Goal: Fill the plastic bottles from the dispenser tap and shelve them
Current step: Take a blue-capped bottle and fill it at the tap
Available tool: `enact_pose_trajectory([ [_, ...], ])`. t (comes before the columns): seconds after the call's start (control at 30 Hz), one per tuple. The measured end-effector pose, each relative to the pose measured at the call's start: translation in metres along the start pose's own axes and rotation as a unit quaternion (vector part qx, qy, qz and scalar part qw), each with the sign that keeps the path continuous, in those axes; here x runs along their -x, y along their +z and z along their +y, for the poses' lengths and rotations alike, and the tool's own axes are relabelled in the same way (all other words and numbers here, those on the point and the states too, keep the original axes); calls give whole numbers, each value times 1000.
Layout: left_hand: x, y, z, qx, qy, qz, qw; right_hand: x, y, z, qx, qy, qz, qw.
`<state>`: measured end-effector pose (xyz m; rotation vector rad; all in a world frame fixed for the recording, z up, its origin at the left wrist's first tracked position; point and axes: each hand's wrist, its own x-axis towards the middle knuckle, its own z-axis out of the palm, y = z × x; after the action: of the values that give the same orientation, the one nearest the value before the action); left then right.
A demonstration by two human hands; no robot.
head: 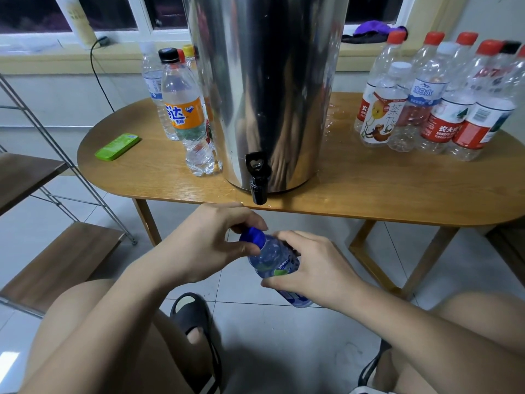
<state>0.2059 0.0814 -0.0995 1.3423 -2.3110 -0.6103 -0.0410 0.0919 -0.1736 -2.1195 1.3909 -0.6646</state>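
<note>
I see my left hand [210, 243] pinching the blue cap [252, 236] and my right hand [311, 270] wrapped round the small bottle [272, 258], tilted just below the black tap [258, 183] of the steel dispenser [267, 81], with the red-capped bottles [440, 109] beyond the right hand.

Dispenser [264, 81] sat mid-table [355, 194], tap [258, 177] overhanging front edge. Few bottles [184, 109] left of it, bigger bunch [437, 100] right. Shelf rack [51, 194] stood far left.
</note>
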Motion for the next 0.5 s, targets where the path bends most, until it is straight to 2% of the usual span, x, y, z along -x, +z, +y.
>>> enact_pose_trajectory([
  [0.2,1,3,0,105,10,76,991,-2,-11,-6,-53,7,18,998],
  [0.33,10,10,-10,185,-7,92,978,-3,-20,-11,-96,10,26,995],
  [0.5,32,38,-25,147,-66,54,986,-3,-23,-14,-130,13,32,991],
])
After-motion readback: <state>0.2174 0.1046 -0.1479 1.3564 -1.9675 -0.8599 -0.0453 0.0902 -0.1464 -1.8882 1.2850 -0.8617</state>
